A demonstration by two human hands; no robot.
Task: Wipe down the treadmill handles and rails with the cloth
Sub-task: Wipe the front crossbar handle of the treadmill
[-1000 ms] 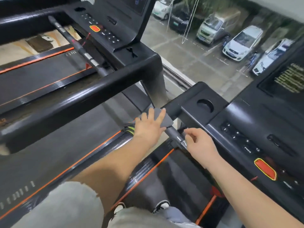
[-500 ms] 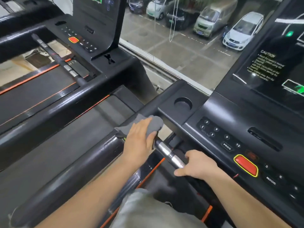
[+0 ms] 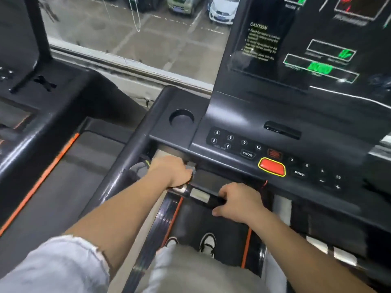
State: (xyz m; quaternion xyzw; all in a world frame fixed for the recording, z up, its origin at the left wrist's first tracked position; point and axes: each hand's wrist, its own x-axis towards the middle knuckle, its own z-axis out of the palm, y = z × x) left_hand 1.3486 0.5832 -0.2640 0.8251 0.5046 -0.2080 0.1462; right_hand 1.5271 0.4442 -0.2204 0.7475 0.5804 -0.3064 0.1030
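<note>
Near field, 6 o'clock: shoes (image 3: 208,244) on the belt (image 3: 213,220); the person stands between the rails.

Right hand (image 3: 239,200), 5 o'clock of centre: fingers curled over the handle bar (image 3: 200,196). It is bare, with no cloth in it. Reads as a steadying grip.

Left hand (image 3: 172,172), at 10 o'clock from the right hand: clenched round the bar's left end, where it meets the side rail (image 3: 124,166). The cloth (image 3: 137,167) shows as a grey bunch at this hand's 9 o'clock, held against the joint. Most of it is hidden under the hand.

Progress (judgement): wiping is at the bar/rail corner. The span between the hands and the part under the right hand probably remain. The right-side rail is not clearly in view, so cannot tell. Estimate: early to middle.

Room:
- The bar runs free toward 4 o'clock as far as the right hand, which would have to shift.
- The console (image 3: 232,123) overhangs just above the left knuckles at 12 o'clock, so it is tight there.
- The red stop button (image 3: 271,167) lies at 2 o'clock, near enough to brush.
- The side rail toward 7 o'clock is open.

Far, 12 o'clock: cup holder (image 3: 182,120), display (image 3: 317,49), window (image 3: 148,39).
</note>
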